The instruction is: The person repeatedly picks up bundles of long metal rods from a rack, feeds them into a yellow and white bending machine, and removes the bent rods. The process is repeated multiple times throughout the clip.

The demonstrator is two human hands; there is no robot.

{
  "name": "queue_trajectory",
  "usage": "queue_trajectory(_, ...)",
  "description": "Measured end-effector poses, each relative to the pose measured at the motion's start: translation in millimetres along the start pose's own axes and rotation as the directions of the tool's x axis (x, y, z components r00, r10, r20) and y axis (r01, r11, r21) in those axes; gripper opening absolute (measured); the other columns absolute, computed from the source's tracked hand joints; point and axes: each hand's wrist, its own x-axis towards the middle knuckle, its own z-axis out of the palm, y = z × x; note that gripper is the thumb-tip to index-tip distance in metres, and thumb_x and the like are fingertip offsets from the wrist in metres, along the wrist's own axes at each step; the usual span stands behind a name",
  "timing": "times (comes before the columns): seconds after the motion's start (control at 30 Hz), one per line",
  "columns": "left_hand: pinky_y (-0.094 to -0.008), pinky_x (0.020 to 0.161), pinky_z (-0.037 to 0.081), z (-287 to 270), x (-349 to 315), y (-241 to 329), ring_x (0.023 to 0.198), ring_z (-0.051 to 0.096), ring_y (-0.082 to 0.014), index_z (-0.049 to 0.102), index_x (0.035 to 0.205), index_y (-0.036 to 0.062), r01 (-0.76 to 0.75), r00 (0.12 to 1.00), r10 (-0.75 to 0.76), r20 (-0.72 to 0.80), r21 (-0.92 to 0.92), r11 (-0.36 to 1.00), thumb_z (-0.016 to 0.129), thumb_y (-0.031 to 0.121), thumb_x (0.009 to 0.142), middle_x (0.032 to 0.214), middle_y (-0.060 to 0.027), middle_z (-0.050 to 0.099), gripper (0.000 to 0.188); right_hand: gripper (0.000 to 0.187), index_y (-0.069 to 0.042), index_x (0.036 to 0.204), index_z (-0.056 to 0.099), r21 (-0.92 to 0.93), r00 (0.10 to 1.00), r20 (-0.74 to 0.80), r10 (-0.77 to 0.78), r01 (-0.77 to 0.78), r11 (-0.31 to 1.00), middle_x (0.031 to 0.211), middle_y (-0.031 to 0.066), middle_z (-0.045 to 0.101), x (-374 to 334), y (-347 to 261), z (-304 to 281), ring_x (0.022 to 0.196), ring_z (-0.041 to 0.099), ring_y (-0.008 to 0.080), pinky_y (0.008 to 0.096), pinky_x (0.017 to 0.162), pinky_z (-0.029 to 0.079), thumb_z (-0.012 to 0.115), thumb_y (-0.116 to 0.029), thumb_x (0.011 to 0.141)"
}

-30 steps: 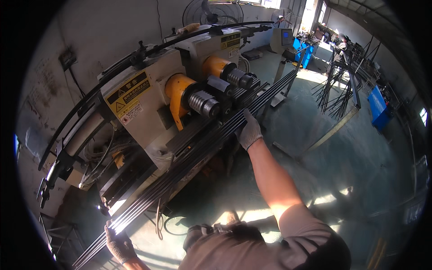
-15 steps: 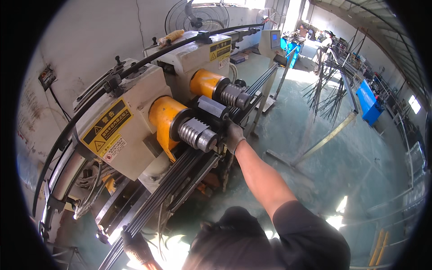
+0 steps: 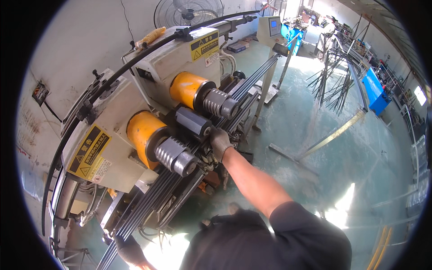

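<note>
My left hand (image 3: pixel 129 250), in a dark glove, is closed around the near end of a bundle of long thin metal rods (image 3: pixel 153 194) at the lower left. My right hand (image 3: pixel 221 143), gloved too, reaches forward to the end of a dark faceted block (image 3: pixel 192 121) on the machine. Its fingers are curled and partly hidden against that end, so what they hold does not show. On either side of the block, a ridged steel roller (image 3: pixel 173 155) and a second ridged roller (image 3: pixel 219 103) stick out from orange housings (image 3: pixel 144 135). Beneath them run the rods.
Pale machine bodies (image 3: pixel 173 51) with yellow warning labels fill the left. A curved black bar (image 3: pixel 135 65) arches over them. Beyond stand a control box (image 3: pixel 270 29), a fan (image 3: pixel 189 13) and a rack (image 3: pixel 355 85) hung with dark rods. Another person (image 3: pixel 325 38) is far back.
The view has shifted, so the machine sits further left and lower. My right hand stays by the block's end, and my left hand stays on the rods.
</note>
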Motion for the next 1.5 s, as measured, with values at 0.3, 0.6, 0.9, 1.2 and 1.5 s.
queue_trajectory(0.3,-0.0349,0.102,0.055,48,-34,89,0.111,0.074,-0.0236,0.072,0.139,-0.0051,0.115,0.993,-0.109,0.047,-0.16,0.98,0.066,0.016,0.106,0.125,-0.0175,0.08,0.039,0.049,0.001,0.12,0.075,-0.059,0.995,-0.04,-0.086,0.083,0.995,0.103,0.0084,0.074,-6,6,-5,0.083,0.067,0.0171,0.034,0.077,0.054,0.065,-0.046,0.113)
queue_trajectory(0.6,-0.034,0.113,0.054,50,-11,28,0.129,0.071,-0.0212,0.07,0.137,-0.0011,0.253,0.965,-0.151,0.212,-0.904,0.345,0.062,0.009,0.113,0.139,-0.0115,0.076,0.028,0.048,0.002,0.131,0.076,-0.148,0.976,0.043,-0.213,0.217,0.965,0.121,0.0063,0.079,-25,21,-72,0.105,0.071,0.0153,0.0345,0.097,0.054,0.065,-0.042,0.116)
queue_trajectory(0.9,-0.036,0.115,0.054,60,-23,65,0.128,0.071,-0.0224,0.066,0.145,-0.005,-0.035,0.997,0.009,-0.074,-0.354,0.935,0.065,-0.005,0.104,0.139,-0.0145,0.075,0.042,0.051,0.004,0.124,0.077,-0.199,0.998,-0.046,-0.05,0.039,0.979,0.109,0.0058,0.078,-40,58,-167,0.096,0.07,0.0144,0.0331,0.09,0.055,0.07,-0.046,0.112)
queue_trajectory(1.2,-0.0493,0.114,0.057,72,-29,100,0.128,0.07,-0.0363,0.054,0.144,-0.0076,0.314,0.828,-0.307,0.47,-0.841,-0.441,0.066,0.02,0.113,0.132,-0.0221,0.072,0.043,0.027,-0.001,0.114,0.075,-0.554,0.972,0.168,0.166,-0.046,0.831,0.096,0.0029,0.074,-35,139,-198,0.081,0.067,0.013,0.0316,0.073,0.051,0.075,-0.028,0.107)
queue_trajectory(1.5,-0.0519,0.111,0.056,-44,-3,-83,0.118,0.069,-0.0369,0.063,0.132,-0.0048,0.064,0.825,-0.479,0.301,-0.891,-0.45,0.052,0.021,0.119,0.124,-0.0213,0.071,0.031,0.029,-0.003,0.115,0.079,-0.805,0.784,0.539,0.309,0.587,-0.085,0.106,0.0159,0.08,-7,249,-398,0.084,0.073,0.0251,0.0436,0.073,0.056,0.068,-0.029,0.106)
